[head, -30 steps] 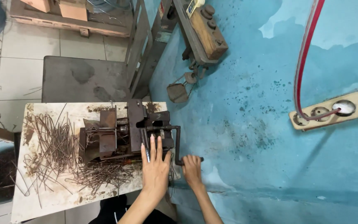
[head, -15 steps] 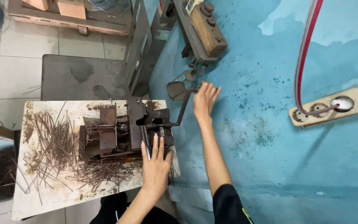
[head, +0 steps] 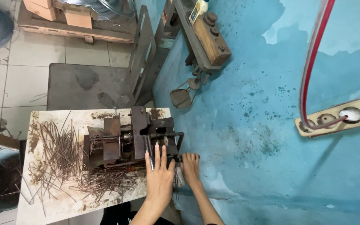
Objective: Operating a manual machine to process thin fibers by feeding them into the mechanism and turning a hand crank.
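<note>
Rusty hand-cranked bending machine (head: 134,139) sits upright on the table's right edge.

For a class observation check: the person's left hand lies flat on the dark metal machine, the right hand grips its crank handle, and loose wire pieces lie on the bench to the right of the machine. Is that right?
Not quite. In the head view the wire pieces lie left of the machine, not right. The left hand lies flat on it; the right hand grips the crank handle.

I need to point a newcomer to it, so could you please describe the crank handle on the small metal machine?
On the white worktable by the blue wall stands a dark metal machine. Its crank handle is the thin bent rod on the wall side, gripped low by the right hand; unlike the loose wires, it is attached.
</note>
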